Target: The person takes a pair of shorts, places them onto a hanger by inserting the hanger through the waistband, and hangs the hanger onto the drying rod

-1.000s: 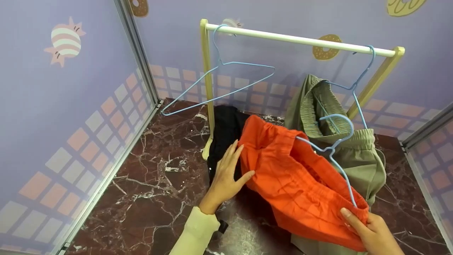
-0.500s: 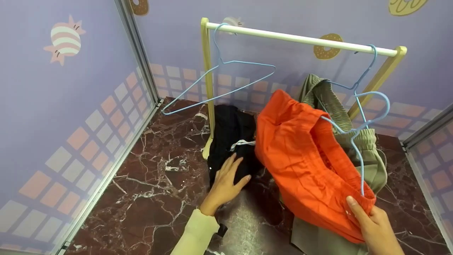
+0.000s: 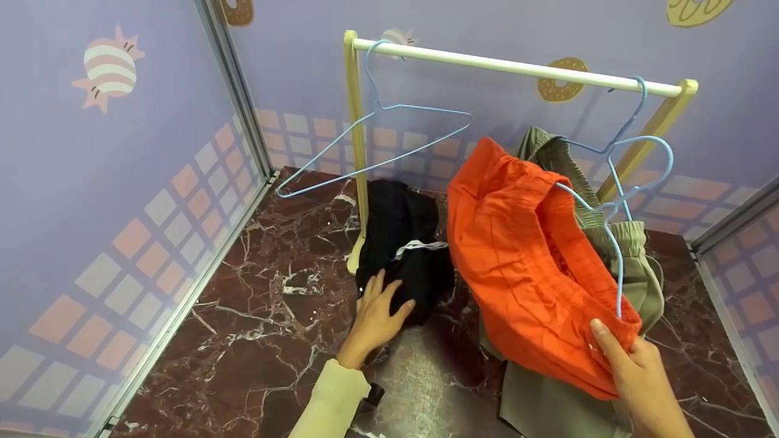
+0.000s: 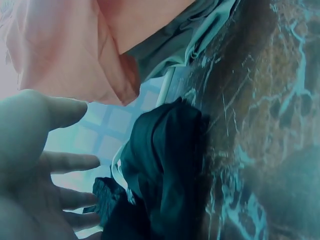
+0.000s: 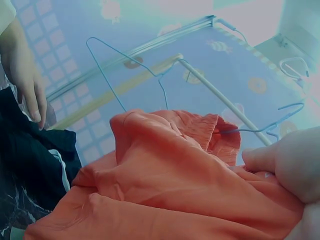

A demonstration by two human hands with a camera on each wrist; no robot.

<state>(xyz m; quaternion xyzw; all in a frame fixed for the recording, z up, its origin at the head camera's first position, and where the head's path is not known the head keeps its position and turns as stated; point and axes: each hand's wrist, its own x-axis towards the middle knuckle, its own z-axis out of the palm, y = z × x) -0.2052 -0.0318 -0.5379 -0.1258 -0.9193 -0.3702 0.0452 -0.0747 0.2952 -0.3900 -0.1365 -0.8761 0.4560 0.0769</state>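
Observation:
My right hand (image 3: 639,371) grips the waistband of orange pants (image 3: 517,267), thumb on the outside. A light blue hanger (image 3: 614,249) sits inside that waistband, its hook free of the rail. My left hand (image 3: 376,313) is over a black garment (image 3: 420,286) with a white drawstring (image 3: 420,246), heaped on the floor. In the left wrist view, the left fingers (image 4: 75,162) are spread and hold nothing; the black garment (image 4: 165,165) lies beyond them. The orange pants (image 5: 165,170) fill the lower right wrist view, with the right thumb (image 5: 257,159) on their edge.
A clothes rack with a white rail (image 3: 517,68) stands by the back wall. A bare blue hanger (image 3: 389,163) hangs at its left end. Olive pants (image 3: 630,267) hang from another hanger at the right. Marble floor (image 3: 243,340) lies between patterned walls.
My right hand has lifted the orange pants and hanger up and to the right, uncovering more of the black garment. My left hand has come away from the orange pants and shifted slightly down and left.

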